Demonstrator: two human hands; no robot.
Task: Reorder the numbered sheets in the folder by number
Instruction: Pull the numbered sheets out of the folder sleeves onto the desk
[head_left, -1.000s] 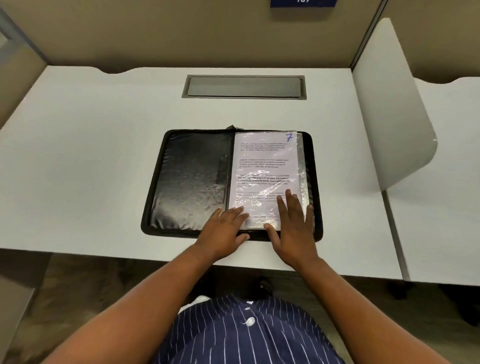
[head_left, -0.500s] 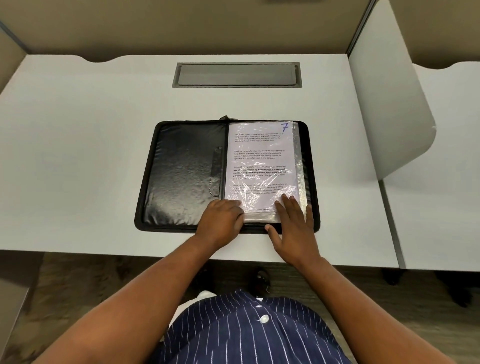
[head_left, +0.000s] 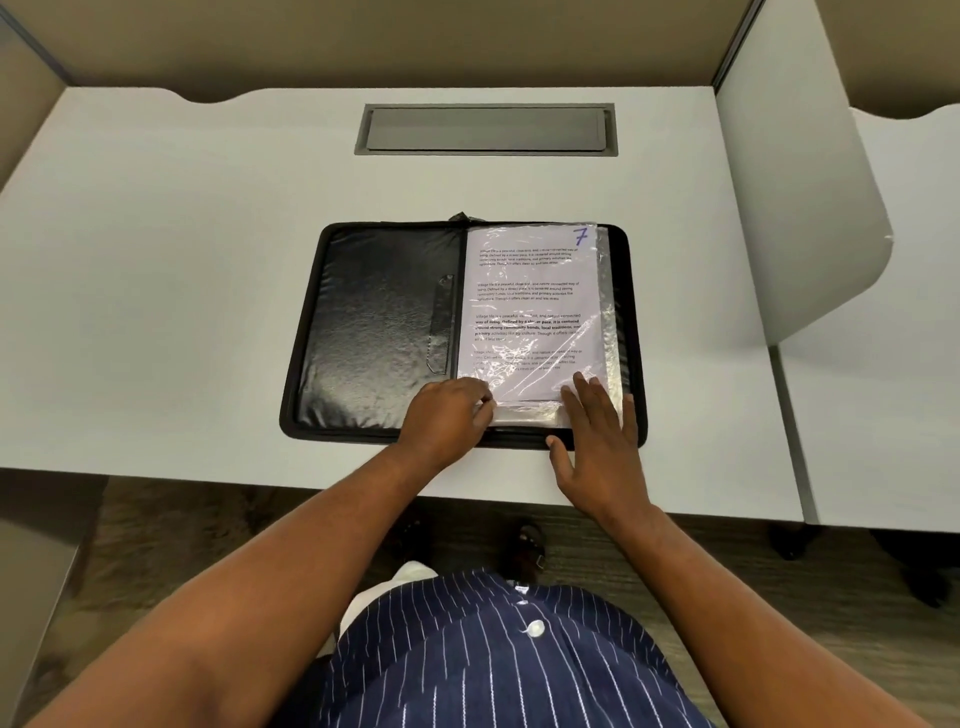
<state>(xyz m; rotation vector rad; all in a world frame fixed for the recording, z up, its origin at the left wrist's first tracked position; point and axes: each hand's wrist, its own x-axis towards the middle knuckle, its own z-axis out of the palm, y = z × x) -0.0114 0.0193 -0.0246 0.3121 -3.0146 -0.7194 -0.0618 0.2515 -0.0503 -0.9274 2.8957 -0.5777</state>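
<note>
A white desk (head_left: 156, 312) walled by beige partitions carries the open black folder (head_left: 384, 322), lying flat just beyond the fingers of both hands. Its right half holds a printed sheet (head_left: 530, 301) with a handwritten 7 at its top right corner, under a crinkled clear sleeve (head_left: 610, 312). Glare on the plastic blurs the lower lines of text, and whatever lies beneath the sheet is hidden. The left hand (head_left: 447, 415) sits at the sleeve's near left corner with fingers curled. Its back hides the tips, so whether they pinch the plastic cannot be told. The right hand (head_left: 597, 431) lies flat on the near right corner, fingers straight and slightly spread, thumb stretched over the folder's near rim. Far beyond the fingertips a grey hatch (head_left: 485, 129) is set in the desk, and a white divider (head_left: 795, 208) stands to the right of the right hand. A striped shirt (head_left: 493, 660) is cut off at the bottom edge.
</note>
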